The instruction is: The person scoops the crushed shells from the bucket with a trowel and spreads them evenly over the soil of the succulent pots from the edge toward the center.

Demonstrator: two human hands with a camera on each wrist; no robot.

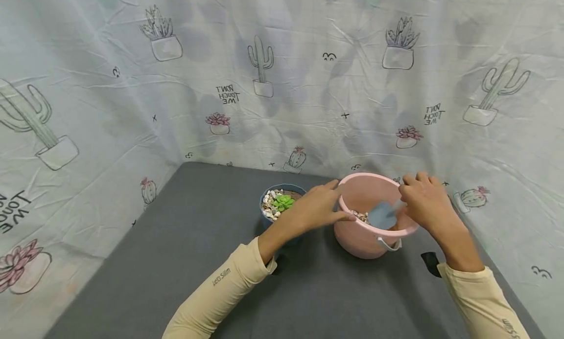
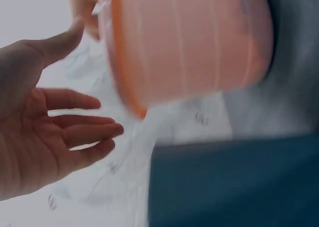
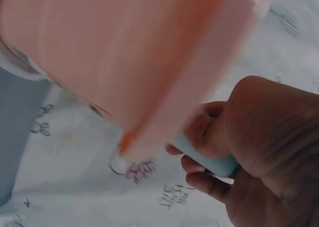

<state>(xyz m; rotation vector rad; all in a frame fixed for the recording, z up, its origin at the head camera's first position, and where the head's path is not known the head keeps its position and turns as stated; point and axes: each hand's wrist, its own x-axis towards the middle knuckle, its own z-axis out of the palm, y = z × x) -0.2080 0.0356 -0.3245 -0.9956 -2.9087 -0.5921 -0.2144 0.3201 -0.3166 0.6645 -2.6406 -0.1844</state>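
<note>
A pink bucket stands on the table, tilted slightly, with pebbles inside. Over its right rim, my right hand grips a small blue-grey trowel, its blade down inside the bucket. In the right wrist view, fingers and thumb wrap the trowel's pale blue handle. My left hand reaches to the bucket's left rim, fingers spread and holding nothing; the left wrist view shows a gap between them and the bucket. Behind the left forearm sits a blue pot with a green succulent and white stones.
The grey tabletop runs back to a curtain printed with cacti, which also hangs at both sides. The bucket's white handle hangs down at its front. Dark bands show near my wrists.
</note>
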